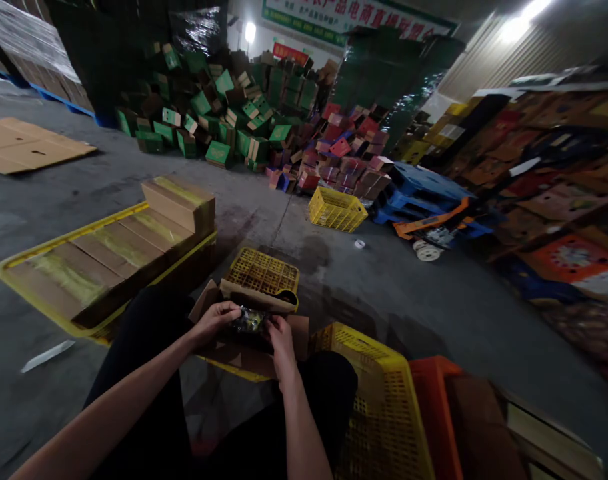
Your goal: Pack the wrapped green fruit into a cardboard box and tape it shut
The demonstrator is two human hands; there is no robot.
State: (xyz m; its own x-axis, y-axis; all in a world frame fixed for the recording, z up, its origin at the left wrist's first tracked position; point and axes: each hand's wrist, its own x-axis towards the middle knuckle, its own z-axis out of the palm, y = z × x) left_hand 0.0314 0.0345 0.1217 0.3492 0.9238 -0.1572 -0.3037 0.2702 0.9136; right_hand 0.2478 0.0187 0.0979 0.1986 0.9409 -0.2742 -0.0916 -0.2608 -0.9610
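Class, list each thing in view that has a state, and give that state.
Shiny packet: held at both ends
Left hand: closed on packet
Right hand: closed on packet
Cardboard box below: flaps open
Cartons at left: taped shut
Green cartons: heaped
Blue pallets: stacked
Yellow crate by pallets: upright
Ceiling light: lit

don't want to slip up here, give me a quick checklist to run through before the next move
1. Left hand on the shiny packet: ok, fingers pinch one end.
2. Right hand on the packet: ok, fingers at the other end.
3. Carton open beneath the packet: ok, flaps spread outward.
4. Carton's contents: cannot tell, its inside is too dark.
5. Packet sealed: cannot tell, too small and dark.
6. Floor free of litter: not ok, a pale strip lies at the picture's left.
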